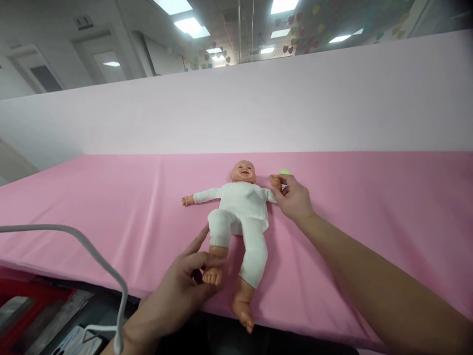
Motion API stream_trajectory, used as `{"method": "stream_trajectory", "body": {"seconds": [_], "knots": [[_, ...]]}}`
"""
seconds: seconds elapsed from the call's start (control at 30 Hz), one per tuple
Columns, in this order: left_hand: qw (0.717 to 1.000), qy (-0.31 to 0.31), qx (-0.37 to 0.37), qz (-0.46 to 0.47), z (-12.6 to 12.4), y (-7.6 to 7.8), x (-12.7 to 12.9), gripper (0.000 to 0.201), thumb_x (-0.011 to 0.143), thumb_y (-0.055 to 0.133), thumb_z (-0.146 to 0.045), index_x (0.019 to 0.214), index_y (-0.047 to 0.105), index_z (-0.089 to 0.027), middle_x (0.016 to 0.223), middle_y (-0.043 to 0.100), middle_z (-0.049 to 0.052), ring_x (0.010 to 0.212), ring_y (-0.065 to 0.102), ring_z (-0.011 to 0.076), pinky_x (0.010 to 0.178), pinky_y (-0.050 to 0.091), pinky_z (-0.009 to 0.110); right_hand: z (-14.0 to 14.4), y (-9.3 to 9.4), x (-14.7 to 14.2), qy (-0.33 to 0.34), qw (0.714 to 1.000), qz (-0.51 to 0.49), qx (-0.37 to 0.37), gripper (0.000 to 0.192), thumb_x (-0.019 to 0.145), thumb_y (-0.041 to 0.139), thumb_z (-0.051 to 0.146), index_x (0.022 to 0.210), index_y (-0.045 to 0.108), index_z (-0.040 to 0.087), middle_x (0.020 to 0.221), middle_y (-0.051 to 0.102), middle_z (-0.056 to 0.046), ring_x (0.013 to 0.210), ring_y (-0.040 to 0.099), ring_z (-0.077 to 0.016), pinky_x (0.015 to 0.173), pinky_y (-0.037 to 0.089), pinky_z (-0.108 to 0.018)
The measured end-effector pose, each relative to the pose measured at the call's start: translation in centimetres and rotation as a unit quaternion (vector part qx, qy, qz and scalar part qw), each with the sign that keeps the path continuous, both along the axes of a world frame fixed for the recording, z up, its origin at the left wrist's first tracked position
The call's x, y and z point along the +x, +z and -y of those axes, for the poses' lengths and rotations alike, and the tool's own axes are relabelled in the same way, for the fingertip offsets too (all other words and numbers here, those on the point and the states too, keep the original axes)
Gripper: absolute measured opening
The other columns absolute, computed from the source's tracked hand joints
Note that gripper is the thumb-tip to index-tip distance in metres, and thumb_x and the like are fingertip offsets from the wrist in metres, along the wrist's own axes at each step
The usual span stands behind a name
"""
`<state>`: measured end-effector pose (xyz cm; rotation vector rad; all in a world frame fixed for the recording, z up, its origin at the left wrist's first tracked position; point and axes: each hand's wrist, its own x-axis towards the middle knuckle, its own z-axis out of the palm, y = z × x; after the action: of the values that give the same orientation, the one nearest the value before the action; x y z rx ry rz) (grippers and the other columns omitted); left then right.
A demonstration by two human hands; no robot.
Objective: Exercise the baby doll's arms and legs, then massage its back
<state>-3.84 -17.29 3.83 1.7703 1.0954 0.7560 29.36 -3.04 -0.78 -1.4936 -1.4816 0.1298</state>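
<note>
Doll (pixel 242 207) lies face up on pink sheet (pixel 111 197), head toward the pale wall (pixel 258 108), one leg past the near edge. Left hand (pixel 177 293) pinches the doll's foot between thumb and fingers, index finger extended. Right hand (pixel 293 197) closed around the doll's wrist; green object (pixel 284 172) just behind it. White one-piece suit, bare hands and feet. Grey cable (pixel 92 256) at lower left.

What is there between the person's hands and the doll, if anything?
Nothing visible. The left hand already grips the doll at one foot, and the right hand holds the doll's wrist. A small green thing lies just beyond the right hand, on the pink cloth.
</note>
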Motion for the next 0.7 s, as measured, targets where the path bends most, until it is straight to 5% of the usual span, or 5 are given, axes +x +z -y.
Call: {"method": "stream_trajectory", "body": {"seconds": [0.17,0.3,0.47,0.57,0.7], "knots": [[0.999,0.023,-0.026,-0.025,2.6,-2.1,-1.3,0.024,0.077,0.083,-0.026,0.101,0.084,-0.026,0.169,0.039,0.008,0.153,0.034,0.046,0.101,0.058,0.045,-1.6,-0.8,4.3,-0.118,0.982,-0.112,-0.095,0.056,0.083,0.073,0.046,0.133,0.059,0.025,0.114,0.075,-0.008,0.089,0.072,-0.0245,0.073,0.053,-0.034],[0.999,0.023,-0.049,-0.001,3.7,-4.2,-2.1,0.022,0.075,0.084,-0.029,0.097,0.085,-0.028,0.169,0.038,0.008,0.14,0.053,0.0467,0.089,0.063,0.044,-2.0,-1.4,6.5,-0.162,0.959,-0.132,-0.192,0.065,0.08,0.072,0.048,0.137,0.055,0.022,0.12,0.073,-0.012,0.095,0.071,-0.0283,0.07,0.052,-0.035],[0.996,0.053,-0.054,0.051,4.4,-6.3,-2.0,0.034,0.063,0.092,-0.029,0.094,0.084,-0.04,0.147,0.064,-0.003,0.128,0.065,0.0439,0.089,0.063,0.05,-2.1,-1.2,7.0,-0.169,0.948,-0.079,-0.256,0.071,0.076,0.071,0.041,0.141,0.053,0.018,0.112,0.074,-0.016,0.09,0.07,-0.0311,0.067,0.05,-0.038],[0.996,0.049,-0.042,0.054,4.5,-6.1,-2.2,0.032,0.063,0.093,-0.029,0.093,0.084,-0.036,0.15,0.062,0.0,0.127,0.065,0.0434,0.093,0.061,0.049,-2.1,-1.0,7.0,-0.175,0.944,-0.052,-0.273,0.068,0.076,0.07,0.039,0.138,0.055,0.016,0.106,0.074,-0.017,0.088,0.07,-0.0327,0.068,0.05,-0.039],[0.996,0.027,-0.065,0.059,4.3,-3.7,-2.5,0.027,0.073,0.088,-0.029,0.1,0.084,-0.028,0.172,0.031,0.006,0.13,0.063,0.0432,0.087,0.064,0.042,-1.4,-0.4,5.9,-0.168,0.969,-0.043,-0.176,0.068,0.082,0.068,0.044,0.143,0.051,0.018,0.11,0.075,-0.013,0.094,0.07,-0.0313,0.075,0.052,-0.039]]}}
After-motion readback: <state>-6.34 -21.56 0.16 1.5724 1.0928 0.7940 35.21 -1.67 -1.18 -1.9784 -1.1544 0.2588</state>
